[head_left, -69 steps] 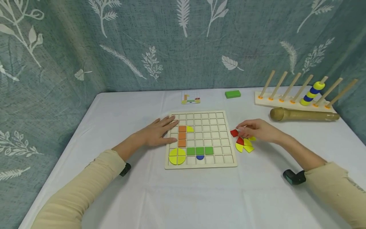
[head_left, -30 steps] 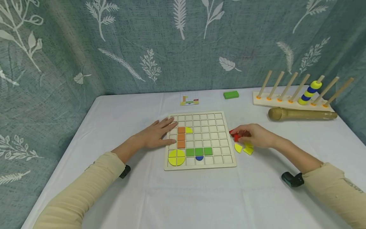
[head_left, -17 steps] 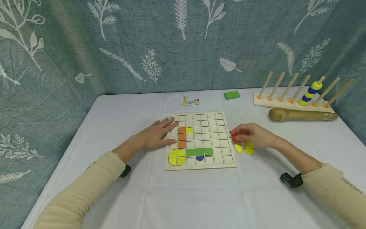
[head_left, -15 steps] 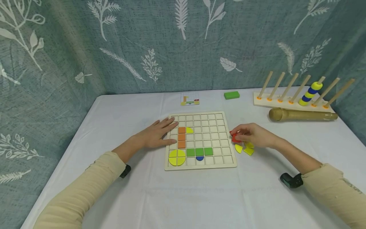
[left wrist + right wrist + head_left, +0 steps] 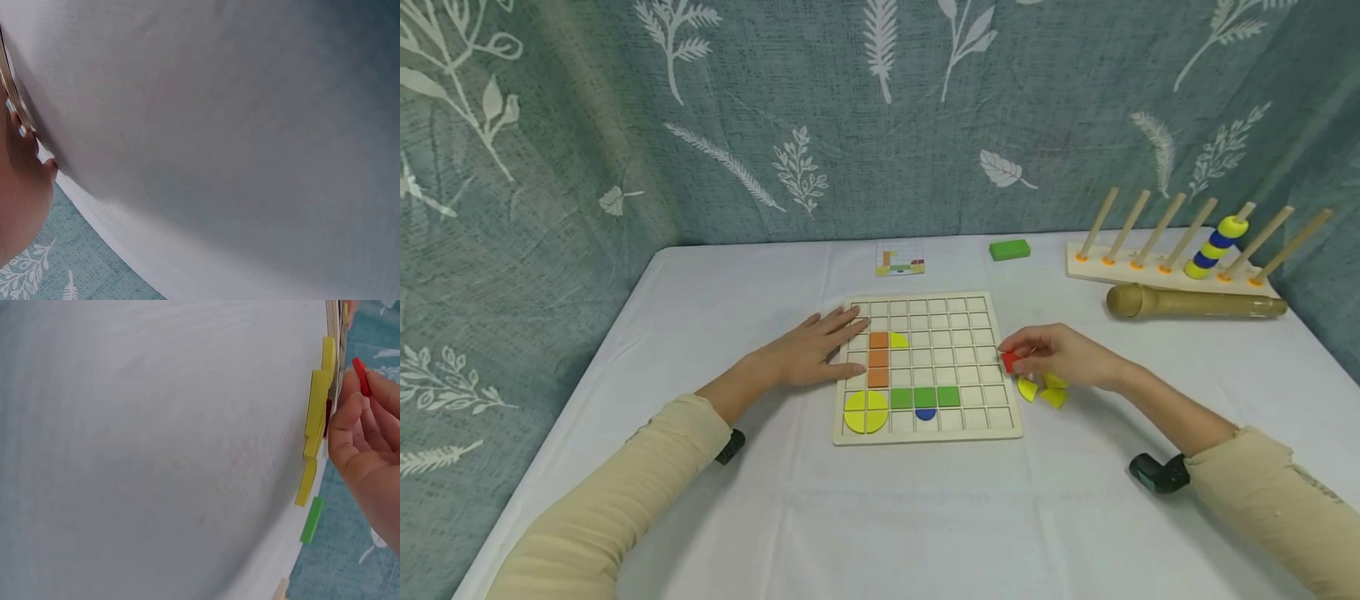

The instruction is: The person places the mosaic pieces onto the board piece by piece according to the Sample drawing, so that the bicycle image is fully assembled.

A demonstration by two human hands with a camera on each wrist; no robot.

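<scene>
A wooden grid board [image 5: 940, 425] lies on the white cloth. It bears three orange squares [image 5: 878, 357], a yellow quarter piece [image 5: 898, 340], a yellow circle of quarter pieces [image 5: 866, 412], three green squares [image 5: 925, 397] and a blue half-circle [image 5: 926, 413]. My left hand [image 5: 808, 350] rests spread over the board's left edge, fingers straight. Just off the right edge, my right hand [image 5: 1052, 354] pinches a red tile [image 5: 361, 376] between thumb and fingers, raised off the table. Loose yellow pieces [image 5: 1027, 388] lie beneath that hand; a dark red piece [image 5: 328, 417] shows partly behind them.
Behind the board lies a small pattern card [image 5: 900, 258], with a green block [image 5: 1010, 249] to its right. At the back right stand a peg rack [image 5: 1082, 267] with yellow and blue beads and a brown tube [image 5: 1202, 302] lying before it.
My right hand has gone from the loose pile to the board's right edge, and the red tile in its pinch has moved slightly left. My left hand has stayed put.
</scene>
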